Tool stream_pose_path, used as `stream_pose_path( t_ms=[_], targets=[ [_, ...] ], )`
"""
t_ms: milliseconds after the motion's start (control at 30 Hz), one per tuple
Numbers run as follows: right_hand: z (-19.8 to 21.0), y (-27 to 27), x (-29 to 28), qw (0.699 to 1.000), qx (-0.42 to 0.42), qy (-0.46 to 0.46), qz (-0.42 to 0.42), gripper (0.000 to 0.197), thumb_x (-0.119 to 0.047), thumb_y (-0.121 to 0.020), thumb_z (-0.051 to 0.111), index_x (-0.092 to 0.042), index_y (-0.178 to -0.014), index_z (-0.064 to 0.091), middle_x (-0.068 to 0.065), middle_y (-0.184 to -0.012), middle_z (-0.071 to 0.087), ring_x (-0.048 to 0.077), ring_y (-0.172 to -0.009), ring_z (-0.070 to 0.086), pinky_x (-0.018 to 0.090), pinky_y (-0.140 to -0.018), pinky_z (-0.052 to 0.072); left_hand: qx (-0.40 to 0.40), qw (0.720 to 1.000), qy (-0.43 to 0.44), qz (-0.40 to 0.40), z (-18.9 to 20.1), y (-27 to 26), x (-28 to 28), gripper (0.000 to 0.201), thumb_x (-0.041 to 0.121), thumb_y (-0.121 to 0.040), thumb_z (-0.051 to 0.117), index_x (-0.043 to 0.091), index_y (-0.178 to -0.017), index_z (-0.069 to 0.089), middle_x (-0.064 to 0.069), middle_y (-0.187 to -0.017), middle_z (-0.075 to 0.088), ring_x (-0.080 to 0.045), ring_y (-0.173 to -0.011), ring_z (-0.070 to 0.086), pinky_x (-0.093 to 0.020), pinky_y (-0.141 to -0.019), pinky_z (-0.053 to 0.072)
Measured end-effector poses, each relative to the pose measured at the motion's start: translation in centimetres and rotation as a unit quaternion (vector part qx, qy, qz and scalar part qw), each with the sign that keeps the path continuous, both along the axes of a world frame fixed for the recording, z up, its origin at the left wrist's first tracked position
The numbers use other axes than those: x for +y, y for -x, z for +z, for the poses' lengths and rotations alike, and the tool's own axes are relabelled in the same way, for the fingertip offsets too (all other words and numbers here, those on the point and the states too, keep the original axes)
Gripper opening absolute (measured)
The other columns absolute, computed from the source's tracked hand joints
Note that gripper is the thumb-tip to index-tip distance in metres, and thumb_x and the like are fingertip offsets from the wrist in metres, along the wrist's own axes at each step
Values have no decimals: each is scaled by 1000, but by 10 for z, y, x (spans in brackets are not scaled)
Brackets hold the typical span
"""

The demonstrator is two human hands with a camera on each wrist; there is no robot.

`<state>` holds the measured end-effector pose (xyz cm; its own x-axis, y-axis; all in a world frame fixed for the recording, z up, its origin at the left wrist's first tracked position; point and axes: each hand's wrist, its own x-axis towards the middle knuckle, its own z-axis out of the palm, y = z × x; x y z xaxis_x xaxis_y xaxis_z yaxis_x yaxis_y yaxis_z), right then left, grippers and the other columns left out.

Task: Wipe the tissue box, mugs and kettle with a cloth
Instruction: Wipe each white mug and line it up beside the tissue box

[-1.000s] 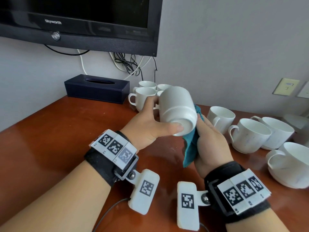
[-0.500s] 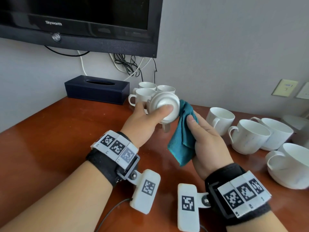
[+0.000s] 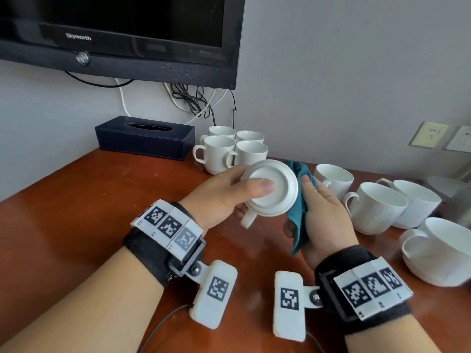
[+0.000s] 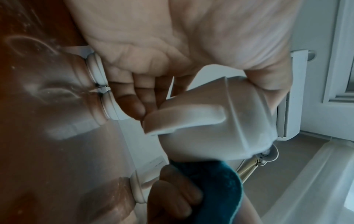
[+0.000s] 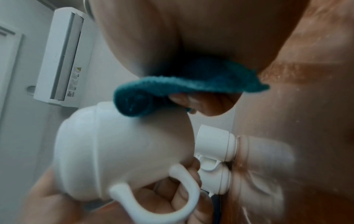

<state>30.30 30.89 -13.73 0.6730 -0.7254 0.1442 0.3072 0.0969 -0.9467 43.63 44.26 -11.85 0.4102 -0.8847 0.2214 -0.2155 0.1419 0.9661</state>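
The television (image 3: 114, 34) above my bench (image 3: 76, 205) is reading "Skyworth". My left hand (image 3: 219, 197) is gripping a white mug (image 3: 270, 189) tipped sideways, base facing me, handle hanging down. My right hand (image 3: 323, 215) is pinching the teal cloth (image 3: 298, 220) against its side.

My white mug (image 3: 270, 188) is showing glazed ceramic, smooth and softly glossy, its base ring catching the light. The teal cloth (image 3: 297, 217) is looking fuzzy and matt, a napped weave. The bench (image 3: 76, 212) is gleaming as polished reddish wood, mirroring the mugs (image 3: 229, 149) and showing dusty smears. The dark tissue box (image 3: 145, 138) is looking finely textured and matt.
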Motion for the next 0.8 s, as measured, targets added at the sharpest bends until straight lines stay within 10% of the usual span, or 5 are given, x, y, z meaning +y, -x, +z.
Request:
stream_pose_path(
  t_ms=[167,400,600,800],
  targets=[
    [-5,0,-5,996,57,-61,-10,20,-25,-105,58,-15,-110,75,12,-102,78,18,-79,74,40,-79,56,60,998,36,1,-2,-4,-2,76,54,-76,73,11,-137,58,-7,-97,70,-22,-88,67,-34,-73,54],
    [5,5,2,986,97,-120,60,44,-52,-96,64,-13,-111,76,12,-99,79,21,-78,70,36,-72,58,-12,994,26,103,-12,-16,-1,106,40,-58,97,57,-144,39,6,-141,59,-24,-130,58,-55,-112,46],
    [7,7,9,987,68,-107,98,52,-55,-95,64,-16,-128,71,14,-116,72,26,-101,68,44,-86,50,11,1000,22,6,-6,-12,4,115,3,-67,85,50,-153,24,6,-149,52,-13,-131,60,-45,-113,48],
    [4,4,10,987,45,-111,111,48,-49,-98,62,-11,-124,73,12,-112,73,23,-99,69,44,-96,51,3,1000,23,19,-6,-13,5,114,2,-65,85,58,-146,29,5,-144,52,-14,-120,64,-39,-103,55]
  ],
)
